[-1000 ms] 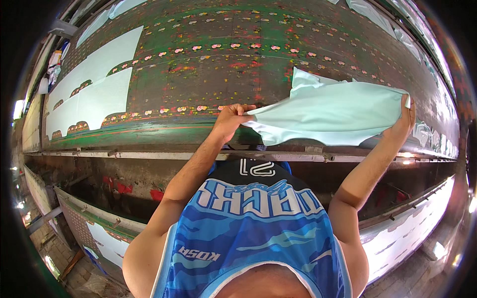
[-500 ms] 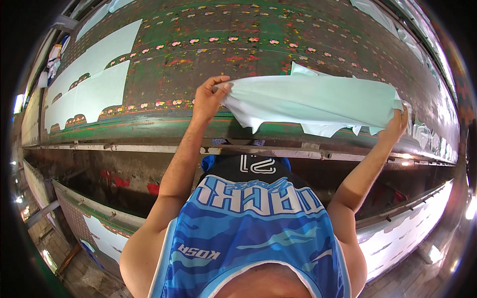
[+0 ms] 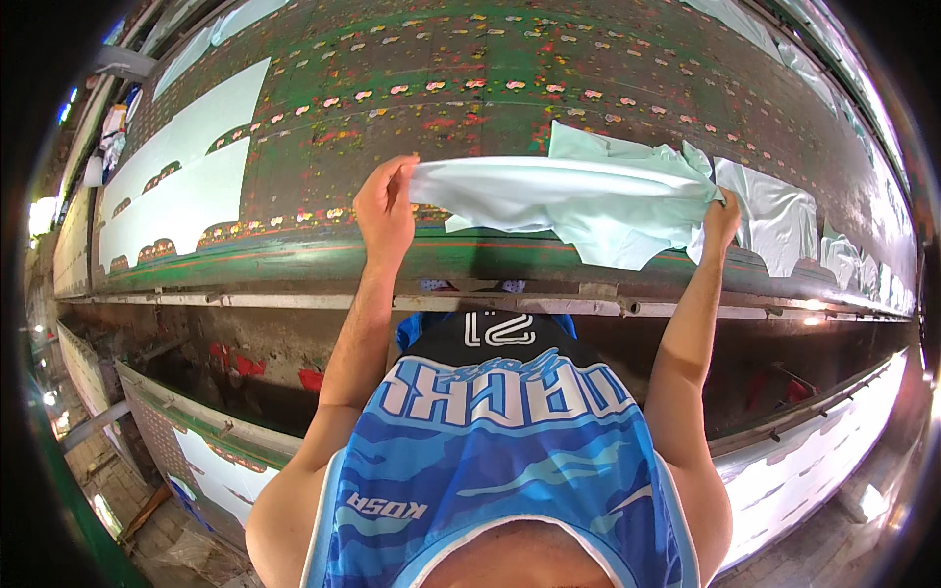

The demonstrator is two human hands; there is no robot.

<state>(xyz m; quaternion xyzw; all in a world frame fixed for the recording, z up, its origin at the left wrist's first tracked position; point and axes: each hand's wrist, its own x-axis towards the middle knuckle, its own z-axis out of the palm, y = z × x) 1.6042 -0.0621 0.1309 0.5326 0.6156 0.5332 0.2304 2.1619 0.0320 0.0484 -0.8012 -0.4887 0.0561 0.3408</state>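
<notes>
My left hand (image 3: 389, 208) is closed on the left end of a pale mint fabric piece (image 3: 529, 186), its fingertips at the upper corner. At the other end, my right hand (image 3: 720, 218) grips the same fabric. The piece stretches between my hands over the long printing table (image 3: 441, 64), whose dark green surface carries rows of small printed motifs and paint specks. It has creases along it and irregular cut edges hanging toward me. Another pale, wrinkled piece (image 3: 774, 223) lies just right of my right hand.
Flat white cut pieces (image 3: 172, 206) lie along the table's left part, more along its far right. A metal rail (image 3: 402, 301) runs along the near edge. Below is a dark gap with red scraps (image 3: 250, 367), and a parallel table with white pieces (image 3: 794, 475) is behind me.
Both hands have moved left with the fabric, the right hand noticeably further, and the left rose from its earlier position. A wrinkled piece at the right has come into view from behind the held fabric.
</notes>
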